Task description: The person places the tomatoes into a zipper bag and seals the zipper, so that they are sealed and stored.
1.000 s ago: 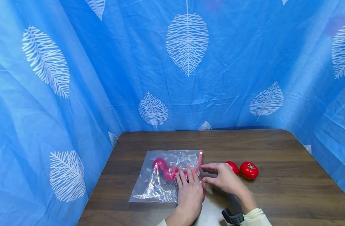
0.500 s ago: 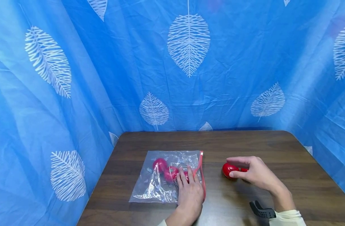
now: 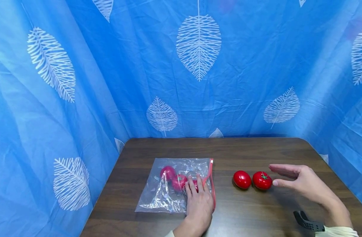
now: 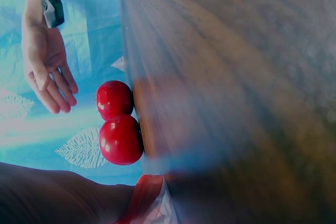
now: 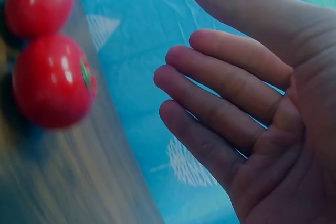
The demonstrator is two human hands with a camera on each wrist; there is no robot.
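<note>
In the head view a clear slider zip bag (image 3: 161,200) with a red zip edge lies flat on the table. Inside it are a red tomato (image 3: 168,172), a second tomato (image 3: 178,182) and a red piece partly hidden under fingers. My left hand (image 3: 199,200) rests on the bag near its zip edge, fingers extended over that piece. To the right, my right hand (image 3: 305,182) is held just beside a tomato with a green stem top (image 3: 262,180), thumb and fingers spread apart. The right wrist view shows this palm (image 5: 278,145) holding nothing. A smooth red tomato (image 3: 242,179) sits left of the stemmed one.
The dark wood-grain table (image 3: 237,148) has a rounded far right corner. A blue curtain with white leaf prints (image 3: 246,65) hangs behind and beside it. A black band (image 3: 308,222) is around the right wrist.
My right hand has left the bag's zip edge and moved right, past the smooth tomato, to the far side of the stemmed one. The left hand has stayed on the bag.
</note>
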